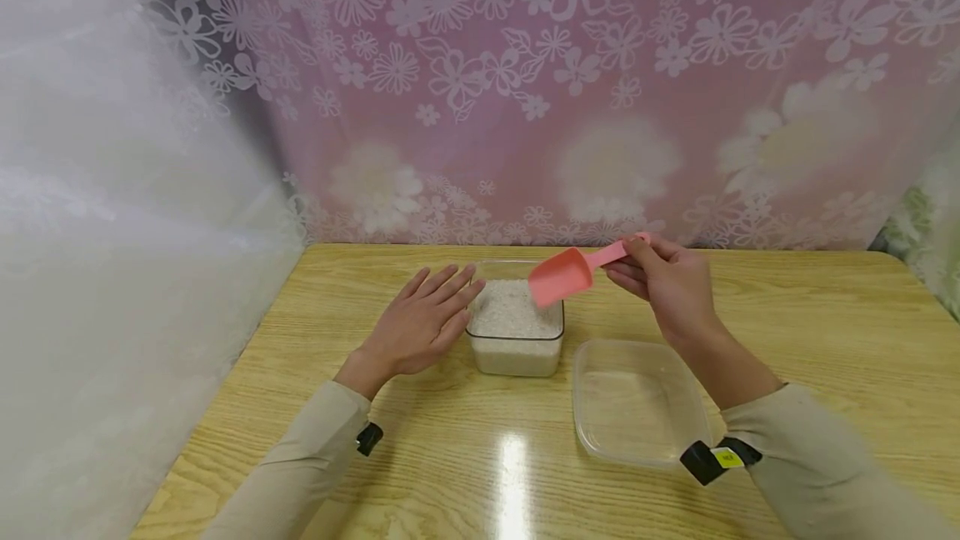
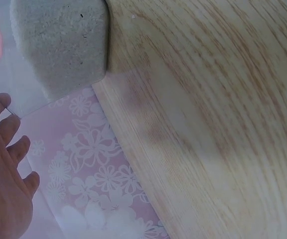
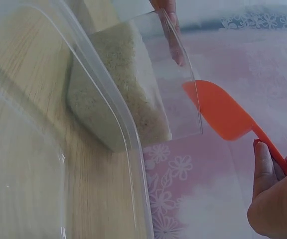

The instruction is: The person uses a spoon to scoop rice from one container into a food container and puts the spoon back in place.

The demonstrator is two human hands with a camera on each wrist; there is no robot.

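Observation:
My right hand (image 1: 678,286) grips a pink scoop (image 1: 562,277) by its handle, the bowl tipped over the right side of a clear container of rice (image 1: 517,357). No rice shows in the scoop's bowl. In the right wrist view the scoop (image 3: 225,112) overlaps the container's rim. White rice (image 1: 506,311) fills the lower part of the container. My left hand (image 1: 420,323) lies at the container's left side with its fingers extended, fingertips at the rim. The left wrist view shows this hand (image 2: 6,184) partly, beside the rice (image 2: 66,45).
A second clear plastic container (image 1: 637,398), with no contents showing, stands to the right of the rice, below my right forearm. Both are on a wood-grain table (image 1: 442,473). A pink floral curtain (image 1: 480,107) hangs behind the table, and a whitish sheet (image 1: 112,273) on the left.

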